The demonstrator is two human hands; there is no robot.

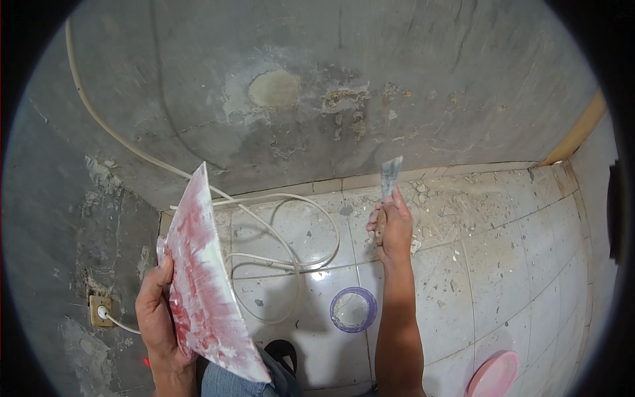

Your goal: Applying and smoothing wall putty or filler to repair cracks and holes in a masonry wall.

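Note:
My left hand (155,311) grips a red plastering board (198,271) smeared with white paste, held tilted at the lower left. My right hand (393,225) is closed round the wooden handle of a putty knife (391,173), its grey blade pointing up toward the wall. Above and left of the blade, the grey wall (463,59) has a pale smooth patch (274,88) and flaking, pitted spots (344,99). Below my right hand, a purple-rimmed tub (354,309) with pale contents stands on the floor tiles.
A white cable (119,140) runs down the wall and loops over the tiled floor (430,311), near debris. A socket with a plug (102,311) is on the left wall. A pink basin (493,374) lies lower right; a yellowish pipe or board (572,129) stands at the right corner.

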